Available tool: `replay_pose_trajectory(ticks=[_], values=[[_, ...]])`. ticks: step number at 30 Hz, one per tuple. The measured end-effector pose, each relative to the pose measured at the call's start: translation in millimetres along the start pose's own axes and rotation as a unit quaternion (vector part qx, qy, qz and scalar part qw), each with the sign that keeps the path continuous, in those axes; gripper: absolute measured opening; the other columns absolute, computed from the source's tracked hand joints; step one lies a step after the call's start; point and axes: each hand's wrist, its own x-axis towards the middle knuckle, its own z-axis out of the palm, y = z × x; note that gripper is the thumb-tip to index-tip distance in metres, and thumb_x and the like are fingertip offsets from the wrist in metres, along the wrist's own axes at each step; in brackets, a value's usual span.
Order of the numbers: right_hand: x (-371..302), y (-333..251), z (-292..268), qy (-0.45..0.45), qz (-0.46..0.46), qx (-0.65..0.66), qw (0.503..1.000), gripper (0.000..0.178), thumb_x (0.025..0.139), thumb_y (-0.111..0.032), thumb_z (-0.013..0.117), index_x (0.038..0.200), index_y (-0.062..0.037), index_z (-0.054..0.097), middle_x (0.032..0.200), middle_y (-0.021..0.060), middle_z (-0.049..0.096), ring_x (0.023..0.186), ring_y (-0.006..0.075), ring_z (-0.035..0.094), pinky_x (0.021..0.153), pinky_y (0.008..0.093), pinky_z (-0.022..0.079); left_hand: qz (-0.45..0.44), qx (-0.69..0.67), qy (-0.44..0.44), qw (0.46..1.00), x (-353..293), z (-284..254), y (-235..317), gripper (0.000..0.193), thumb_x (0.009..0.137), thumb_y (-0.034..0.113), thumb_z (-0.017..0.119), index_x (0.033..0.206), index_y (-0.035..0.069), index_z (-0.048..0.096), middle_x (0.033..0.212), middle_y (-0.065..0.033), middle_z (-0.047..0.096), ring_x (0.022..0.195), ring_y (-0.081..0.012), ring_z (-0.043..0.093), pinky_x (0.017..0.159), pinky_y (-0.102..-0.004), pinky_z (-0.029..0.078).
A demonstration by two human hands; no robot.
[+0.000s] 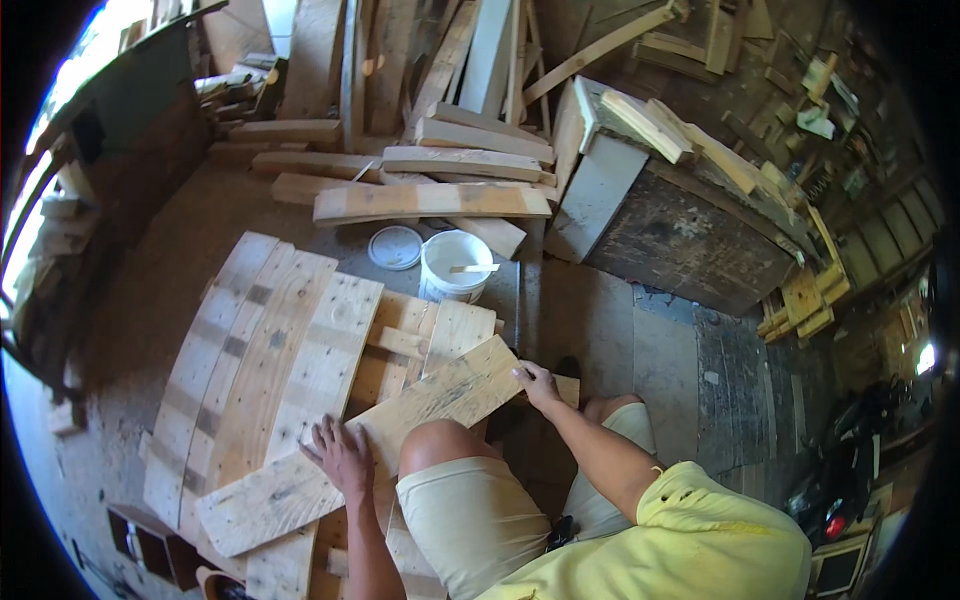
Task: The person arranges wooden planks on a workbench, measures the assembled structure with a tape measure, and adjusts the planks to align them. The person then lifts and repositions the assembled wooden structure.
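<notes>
While both hands press on it, one long pale plank [370, 440] lies slantwise across a flat panel of joined boards [260, 370] on a dusty concrete floor [590, 320] in a cluttered wood workshop. The left hand [342, 457] rests palm down on the plank's middle, its fingers [322, 437] spread wide and flat, gripping nothing. The right hand [538, 382] sits at the plank's far end, its fingers curled loosely over the corner edge; whether they truly clasp it cannot be told. The person's bare knee [440, 445] lies over the plank between the two hands.

Beyond the plank's far end stands one round white bucket [456, 264] with a pale stick [474, 268] laid across its mouth, and just left of the bucket one round white lid [395, 247] lies flat on the floor. Farther past the bucket, a loose stack of planks [430, 180] covers the floor, too many and overlapping to count. To the right of the plank's far end stands one dark, worn workbench [690, 240] with offcuts piled on top.
</notes>
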Motion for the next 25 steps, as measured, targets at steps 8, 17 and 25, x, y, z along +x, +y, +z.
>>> replay_pose_trajectory(ticks=[8, 17, 25], values=[[21.5, 22.0, -7.5, 0.028, -0.025, -0.018, 0.999, 0.050, 0.093, -0.042, 0.067, 0.130, -0.0080, 0.064, 0.119, 0.0167, 0.070, 0.110, 0.0276, 0.067, 0.095, 0.0379, 0.050, 0.025, 0.009, 0.023, 0.999, 5.3, 13.7, 13.6, 0.054, 0.098, 0.042, 0.052, 0.137, 0.004, 0.055, 0.149, -0.0112, 0.050, 0.143, -0.0334, 0.036, 0.123, -0.0578, 0.001], [14.3, 32.1, -12.1, -0.022, -0.066, 0.102, 0.992, 0.026, 0.099, -0.014, 0.059, 0.118, 0.0038, 0.065, 0.108, 0.0082, 0.069, 0.098, 0.0169, 0.063, 0.090, 0.0336, 0.050, 0.031, -0.072, 0.003, 0.997, 9.9, 5.5, 9.5, 0.057, 0.096, 0.034, 0.052, 0.141, -0.001, 0.048, 0.150, -0.0208, 0.046, 0.141, -0.0399, 0.038, 0.120, -0.0640, 0.009], [38.7, 41.6, 11.6, -0.144, -0.022, 0.155, 0.977, 0.041, 0.106, -0.022, 0.052, 0.142, -0.0018, 0.052, 0.133, 0.0123, 0.062, 0.117, 0.0201, 0.059, 0.104, 0.0353, 0.044, 0.010, 0.036, 0.005, 0.999, -2.9, 5.2, -17.5, 0.063, 0.100, 0.052, 0.043, 0.143, 0.006, 0.048, 0.155, -0.0140, 0.041, 0.147, -0.0353, 0.030, 0.120, -0.0659, -0.002]])
